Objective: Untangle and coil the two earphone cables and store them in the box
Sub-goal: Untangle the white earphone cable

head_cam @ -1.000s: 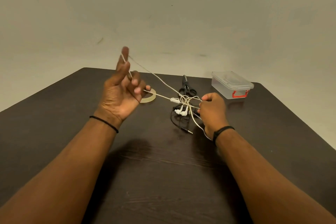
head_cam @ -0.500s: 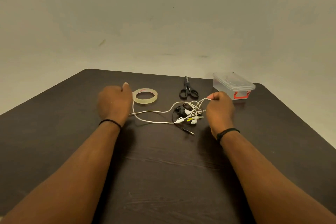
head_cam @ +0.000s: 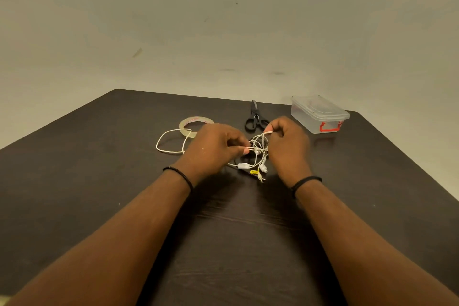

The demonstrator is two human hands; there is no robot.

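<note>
Where the 2 earphone cables knot together at the middle of the dark desk [head_cam: 99, 194], the white cable [head_cam: 258, 149] and the black cable [head_cam: 255, 137] form a small tangle held between both hands. At 9 o'clock of the tangle the left hand [head_cam: 216, 149] pinches a white strand between thumb and fingertip, its other fingers curled. At 3 o'clock the right hand [head_cam: 288, 146] has its grip curled round several white loops, lifted at its fingertips. Below the knot, toward 6 o'clock, a white inline remote [head_cam: 243, 166], white earbuds [head_cam: 263, 169] and a yellow-marked plug [head_cam: 254, 172] hang just at the desk surface — whether they touch it cannot be told. A slack white loop [head_cam: 171, 141] trails out at 9 o'clock and lies flat, overlapping the near edge of a tape roll [head_cam: 196, 123]. Black scissors [head_cam: 255, 118] lie at 12 o'clock of the tangle, handles toward the person. At 2 o'clock, well apart from the cables, stands the box [head_cam: 319, 114] — clear plastic, lid on, red latch facing the near side.
</note>
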